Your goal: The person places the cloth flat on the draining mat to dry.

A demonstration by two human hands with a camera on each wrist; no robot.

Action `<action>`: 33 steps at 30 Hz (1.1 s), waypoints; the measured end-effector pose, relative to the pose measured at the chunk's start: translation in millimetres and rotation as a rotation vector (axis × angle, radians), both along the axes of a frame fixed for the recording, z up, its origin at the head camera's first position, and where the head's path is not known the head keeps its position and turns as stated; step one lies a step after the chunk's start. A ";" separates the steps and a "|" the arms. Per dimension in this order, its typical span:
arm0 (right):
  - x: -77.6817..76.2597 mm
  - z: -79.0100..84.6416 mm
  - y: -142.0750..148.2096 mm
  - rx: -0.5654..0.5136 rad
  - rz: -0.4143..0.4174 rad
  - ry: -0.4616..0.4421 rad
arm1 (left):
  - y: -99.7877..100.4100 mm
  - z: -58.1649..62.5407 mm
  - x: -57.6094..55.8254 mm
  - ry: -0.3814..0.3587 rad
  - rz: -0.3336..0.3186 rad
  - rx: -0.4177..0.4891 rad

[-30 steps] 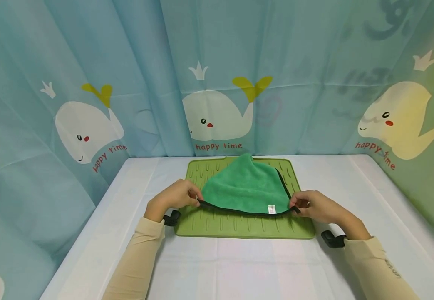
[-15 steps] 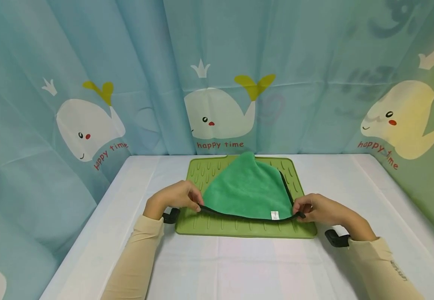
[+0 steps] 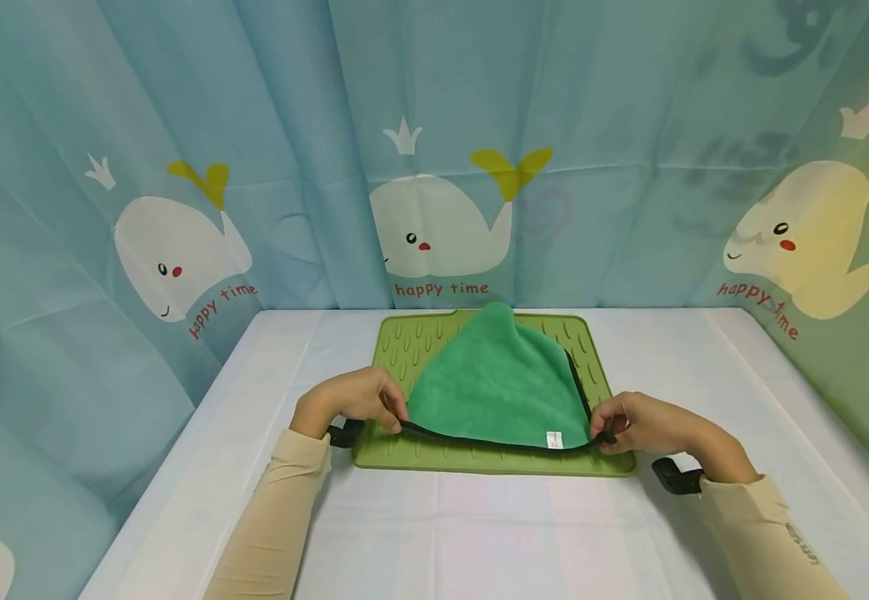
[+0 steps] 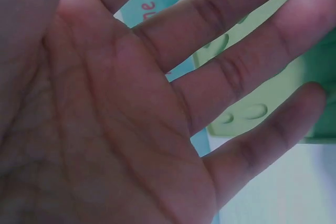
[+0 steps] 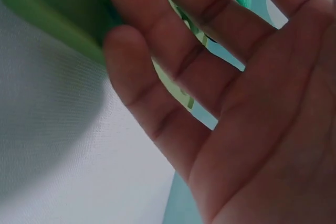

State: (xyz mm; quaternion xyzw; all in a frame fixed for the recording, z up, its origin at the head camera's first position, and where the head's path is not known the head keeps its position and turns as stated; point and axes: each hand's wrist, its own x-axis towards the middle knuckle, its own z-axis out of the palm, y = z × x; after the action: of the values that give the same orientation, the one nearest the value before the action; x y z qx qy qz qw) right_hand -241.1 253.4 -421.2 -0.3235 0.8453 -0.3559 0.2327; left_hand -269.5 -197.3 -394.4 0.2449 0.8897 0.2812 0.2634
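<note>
Beige fabric sleeves [image 3: 269, 517] come in nearest; beyond them, the left hand [image 3: 355, 396] and right hand [image 3: 647, 423] each pinch one end of the near edge of a soft green cloth with black trim [image 3: 497, 383]. It lies peaked over a ribbed olive-green rectangular mat [image 3: 479, 463]. The step seems to be straightening that edge; next probably calls for even tension while lowering it.

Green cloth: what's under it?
A green mat shows to the left, right and front of the cloth. It covers the mat's middle and part of its back edge; whether anything else lies there can't be seen.
</note>
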 end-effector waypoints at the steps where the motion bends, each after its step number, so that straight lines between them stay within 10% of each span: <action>1: 0.4 0.4 -0.4 -0.003 0.001 -0.015 | 0.0 0.3 0.2 -0.001 0.002 -0.006; 23: 0.9 0.2 0.9 0.000 0.017 -0.109 | 7.1 0.7 5.0 -0.089 -0.048 -0.064; 27: -1.4 1.7 5.0 -0.023 -0.025 -0.042 | 3.9 3.1 2.1 0.026 0.011 -0.055; 33: -7.9 2.0 -1.9 0.007 -0.301 0.226 | 9.6 -10.6 -8.6 0.282 0.218 -0.005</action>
State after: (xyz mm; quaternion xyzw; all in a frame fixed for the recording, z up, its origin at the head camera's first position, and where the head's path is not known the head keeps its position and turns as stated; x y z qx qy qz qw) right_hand -249.0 251.5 -419.2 -0.2305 0.9062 -0.3450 0.0815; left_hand -278.1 -187.7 -405.0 0.1832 0.9398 0.2687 0.1047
